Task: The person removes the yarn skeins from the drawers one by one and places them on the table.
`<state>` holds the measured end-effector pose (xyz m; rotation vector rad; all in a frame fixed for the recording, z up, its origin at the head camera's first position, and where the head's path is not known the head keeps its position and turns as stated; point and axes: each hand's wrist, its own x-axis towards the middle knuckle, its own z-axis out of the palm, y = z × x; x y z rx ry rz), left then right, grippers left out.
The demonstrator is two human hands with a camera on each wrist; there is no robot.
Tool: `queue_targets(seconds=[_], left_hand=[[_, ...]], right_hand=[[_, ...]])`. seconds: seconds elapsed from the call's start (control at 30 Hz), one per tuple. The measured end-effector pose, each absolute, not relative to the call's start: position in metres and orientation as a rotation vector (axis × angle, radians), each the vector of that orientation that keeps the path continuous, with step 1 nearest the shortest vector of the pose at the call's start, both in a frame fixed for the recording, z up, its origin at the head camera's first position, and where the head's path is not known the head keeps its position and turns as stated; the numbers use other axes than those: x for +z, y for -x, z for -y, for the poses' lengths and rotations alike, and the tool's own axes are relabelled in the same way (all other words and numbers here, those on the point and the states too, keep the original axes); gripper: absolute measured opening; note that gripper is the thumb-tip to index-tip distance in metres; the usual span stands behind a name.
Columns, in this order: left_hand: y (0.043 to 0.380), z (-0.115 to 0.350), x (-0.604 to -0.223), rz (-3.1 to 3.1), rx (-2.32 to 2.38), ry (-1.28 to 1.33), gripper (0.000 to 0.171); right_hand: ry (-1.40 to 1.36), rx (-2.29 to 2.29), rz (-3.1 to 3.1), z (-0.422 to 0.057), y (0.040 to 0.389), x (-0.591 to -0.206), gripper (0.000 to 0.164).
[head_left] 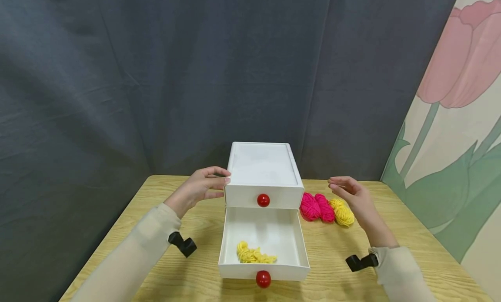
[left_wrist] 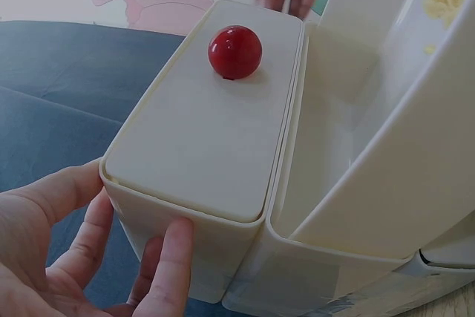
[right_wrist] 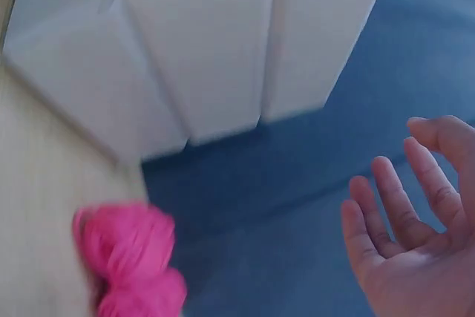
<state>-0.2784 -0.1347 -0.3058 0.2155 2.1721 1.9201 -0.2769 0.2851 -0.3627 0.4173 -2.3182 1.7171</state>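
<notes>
A white drawer unit (head_left: 263,165) stands on the table, its top drawer (left_wrist: 189,131) closed, with a red round knob (head_left: 263,200). Below, another drawer (head_left: 238,271) is pulled out, and a small heap of yellow yarn (head_left: 250,254) lies near its front. My left hand (head_left: 200,187) touches the unit's left side near the top, its fingers spread along the wall. On the other side, my right hand (head_left: 355,200) is held in the air, fingers loosely bent and nothing in them. It is above and beside the yellow yarn skein (head_left: 343,214).
Pink yarn skeins (head_left: 311,207) lie against the unit's right side, with the yellow skein beyond them. A dark curtain (head_left: 235,76) hangs behind the wooden table (head_left: 188,258). At right is a wall (head_left: 442,163) painted with a tulip.
</notes>
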Motion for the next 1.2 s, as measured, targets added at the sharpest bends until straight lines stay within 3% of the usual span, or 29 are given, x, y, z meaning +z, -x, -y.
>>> queue_targets(seconds=[0.27,0.5,1.2], left_hand=[[0.278,0.135,-0.306,-2.177,1.910,-0.213,0.029],[0.280,0.135,-0.306,-2.175,1.910,-0.220,0.030],[0.281,0.133,-0.306,-2.179,1.915,-0.201,0.026]], right_hand=[[-0.580,1.774,2.189,-0.240,0.241,-0.328,0.025],[-0.946,1.889,2.010,-0.207,0.213,-0.313,0.021],[-1.123,1.966,2.126,-0.155,0.179,-0.338,0.016]])
